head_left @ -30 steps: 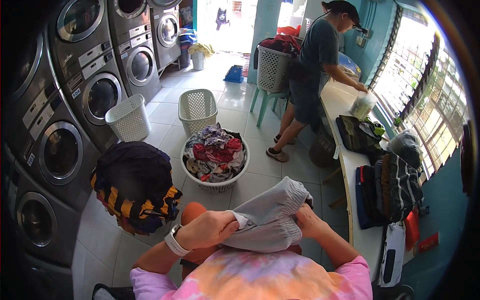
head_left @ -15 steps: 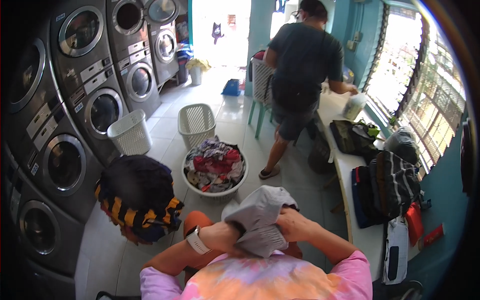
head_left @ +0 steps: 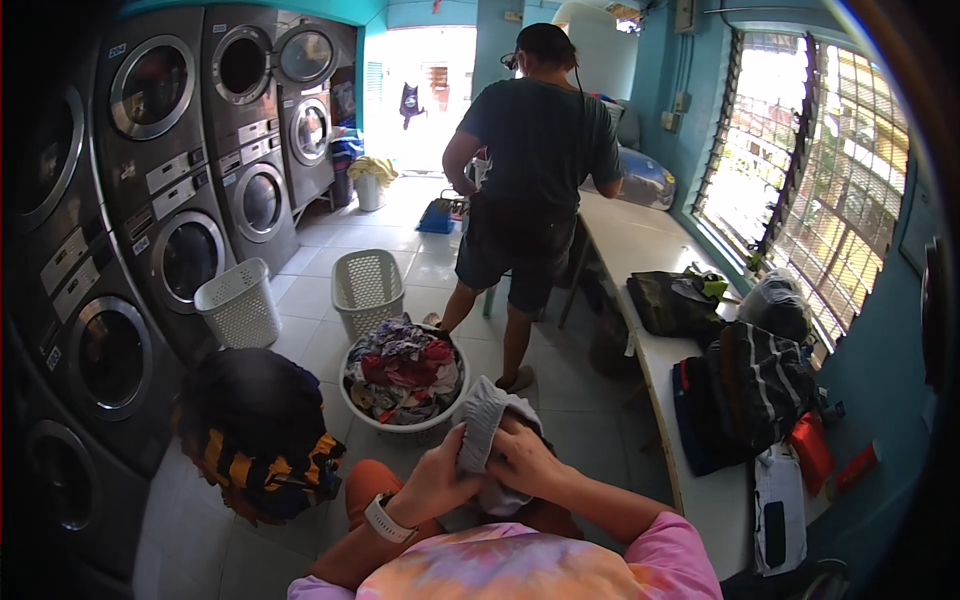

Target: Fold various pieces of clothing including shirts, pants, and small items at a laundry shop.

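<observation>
Just in front of the wearer's chest, a grey ribbed garment (head_left: pixel 487 425) is bunched into a narrow, upright fold between both hands, its ribbed edge uppermost and its lower part hidden behind the fingers. It is pale grey, soft and creased, and sits above the wearer's lap.

Left hand (head_left: pixel 437 482): closed around the left side of the garment, fingers curled into the cloth; a white wristwatch (head_left: pixel 382 519) is on that wrist. Right hand (head_left: pixel 524 460): closed on the right side of the same garment, knuckles up, fingers pressed into the fabric. Both hands are touching the cloth and lie close to each other.

Floor: pale tiles (head_left: pixel 300 330). Directly beyond the hands stands a round white basket (head_left: pixel 402 420) heaped with mixed coloured clothing. To its left is a dark bundle with yellow and black stripes (head_left: pixel 262 430). Further back stand two white slatted laundry baskets (head_left: pixel 366 290), one near the machines.

Left wall: stacked front-loading washing machines (head_left: pixel 190 200) with round doors, in a row running to an open doorway.

Right side: a long white bench (head_left: pixel 660 350) under louvred windows (head_left: pixel 800 200), carrying dark folded items, a striped dark bag (head_left: pixel 760 385) and a red object. Walls are teal.

Another person (head_left: pixel 535 190) in a dark shirt and shorts stands at the bench, back to the camera.
</observation>
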Motion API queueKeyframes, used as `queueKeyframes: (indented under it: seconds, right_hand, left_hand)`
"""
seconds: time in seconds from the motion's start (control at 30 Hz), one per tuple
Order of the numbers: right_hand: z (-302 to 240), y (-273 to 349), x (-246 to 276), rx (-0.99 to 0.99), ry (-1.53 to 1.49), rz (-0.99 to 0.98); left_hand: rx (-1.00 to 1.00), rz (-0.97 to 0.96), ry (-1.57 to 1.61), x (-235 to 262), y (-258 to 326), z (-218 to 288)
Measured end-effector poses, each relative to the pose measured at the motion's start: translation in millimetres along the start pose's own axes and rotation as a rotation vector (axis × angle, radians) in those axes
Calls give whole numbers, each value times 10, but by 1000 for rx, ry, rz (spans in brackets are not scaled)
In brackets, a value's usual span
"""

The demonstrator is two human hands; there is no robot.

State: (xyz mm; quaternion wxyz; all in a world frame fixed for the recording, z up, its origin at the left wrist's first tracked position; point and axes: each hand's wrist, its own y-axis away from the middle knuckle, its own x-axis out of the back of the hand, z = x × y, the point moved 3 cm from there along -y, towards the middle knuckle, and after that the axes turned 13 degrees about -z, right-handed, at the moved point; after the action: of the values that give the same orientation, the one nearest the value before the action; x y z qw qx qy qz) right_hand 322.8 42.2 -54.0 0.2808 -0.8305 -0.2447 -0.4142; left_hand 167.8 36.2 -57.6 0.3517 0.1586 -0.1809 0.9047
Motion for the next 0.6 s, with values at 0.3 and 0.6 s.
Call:
queueKeyframes:
  seconds: [0.3, 0.6]
  right_hand:
    - [435, 266, -280, -131, 218, -537]
    - [713, 154, -227, -687, -1706, -275]
  left_hand:
    - [-198, 432, 108, 490, -34, -235]
    - [113, -112, -125, -200, -209, -545]
